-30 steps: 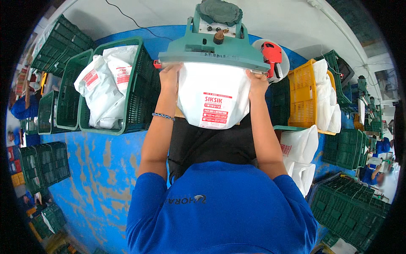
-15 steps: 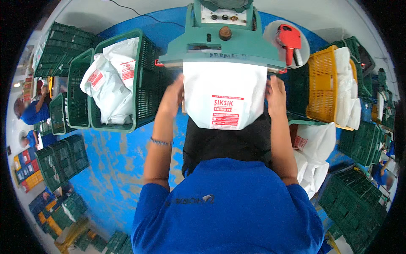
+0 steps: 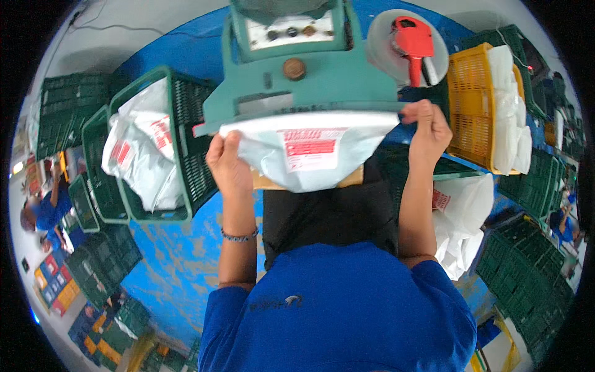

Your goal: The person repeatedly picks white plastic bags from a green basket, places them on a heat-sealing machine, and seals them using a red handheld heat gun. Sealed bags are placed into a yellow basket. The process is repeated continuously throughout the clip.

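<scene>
Two hands work at a single white pouch [image 3: 260, 150], which we locate directly in front of the green machine [image 3: 347, 77], its upper edge running along the front bar [image 3: 365, 106]. We cannot tell whether any of that edge sits inside the bar. The pouch body hangs toward the wearer, tilted, with its red-printed panel facing up, above a light-brown board [image 3: 353, 178].

We observe the left hand [image 3: 230, 167] pinching the upper left corner, thumb on the front face; a beaded bracelet [image 3: 239, 236] encircles that wrist. The right hand [image 3: 429, 133] grips the upper right corner with bent fingers, near the bar's end. Between the hands we see the edge drawn taut.

On the machine we identify a control panel [image 3: 291, 42] and a round brown knob [image 3: 294, 69]. To its right, a red handheld tool [image 3: 413, 38] rests on a round pale tray [image 3: 379, 48]. Beyond the right hand stands a yellow crate [image 3: 468, 102]; at left, a green crate [image 3: 197, 142] contains filled white bags [image 3: 145, 158].
</scene>
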A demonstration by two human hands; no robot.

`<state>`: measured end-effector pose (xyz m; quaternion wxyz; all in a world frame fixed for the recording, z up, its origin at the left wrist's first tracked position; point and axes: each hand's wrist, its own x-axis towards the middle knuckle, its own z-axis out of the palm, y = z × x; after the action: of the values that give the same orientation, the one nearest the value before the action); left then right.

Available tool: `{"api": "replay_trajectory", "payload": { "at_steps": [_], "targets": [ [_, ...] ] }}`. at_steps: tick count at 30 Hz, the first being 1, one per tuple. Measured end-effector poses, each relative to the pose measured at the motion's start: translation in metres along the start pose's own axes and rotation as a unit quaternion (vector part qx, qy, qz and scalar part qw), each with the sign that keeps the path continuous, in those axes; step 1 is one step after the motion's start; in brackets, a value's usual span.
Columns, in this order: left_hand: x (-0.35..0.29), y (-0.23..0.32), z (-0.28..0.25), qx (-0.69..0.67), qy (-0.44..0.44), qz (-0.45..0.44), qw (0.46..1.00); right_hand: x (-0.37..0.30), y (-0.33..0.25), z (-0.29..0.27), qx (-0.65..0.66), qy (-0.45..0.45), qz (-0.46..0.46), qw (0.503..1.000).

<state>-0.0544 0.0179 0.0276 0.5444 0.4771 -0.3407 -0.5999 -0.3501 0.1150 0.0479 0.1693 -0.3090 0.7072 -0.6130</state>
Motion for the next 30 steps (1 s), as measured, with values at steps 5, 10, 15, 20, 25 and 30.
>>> {"api": "replay_trajectory", "payload": {
  "at_steps": [5, 10, 15, 20, 25, 30],
  "targets": [
    [-0.002, -0.008, 0.0, -0.046, -0.026, -0.001, 0.999, 0.117, 0.099, -0.018, -0.481, 0.028, -0.083, 0.872],
    [-0.016, -0.018, -0.014, -0.071, -0.002, -0.007, 0.997, 0.173, 0.179, -0.011, -0.623, -0.115, 0.027, 0.774],
    [-0.049, -0.039, -0.021, 0.0, -0.051, -0.078, 0.996, 0.158, 0.138, -0.042, -0.18, -0.148, 0.257, 0.938],
    [-0.048, -0.06, -0.016, -0.11, -0.024, -0.046, 0.993, 0.021, 0.086, -0.112, 0.121, -0.081, 0.104, 0.984],
    [-0.046, -0.06, -0.013, -0.104, -0.032, -0.026, 0.994, -0.125, 0.028, -0.144, -0.423, -0.265, -0.06, 0.864],
    [-0.048, -0.055, -0.01, -0.108, -0.026, -0.036, 0.993, -0.187, 0.001, -0.085, -0.019, -0.268, 0.093, 0.959]
  ]
}}
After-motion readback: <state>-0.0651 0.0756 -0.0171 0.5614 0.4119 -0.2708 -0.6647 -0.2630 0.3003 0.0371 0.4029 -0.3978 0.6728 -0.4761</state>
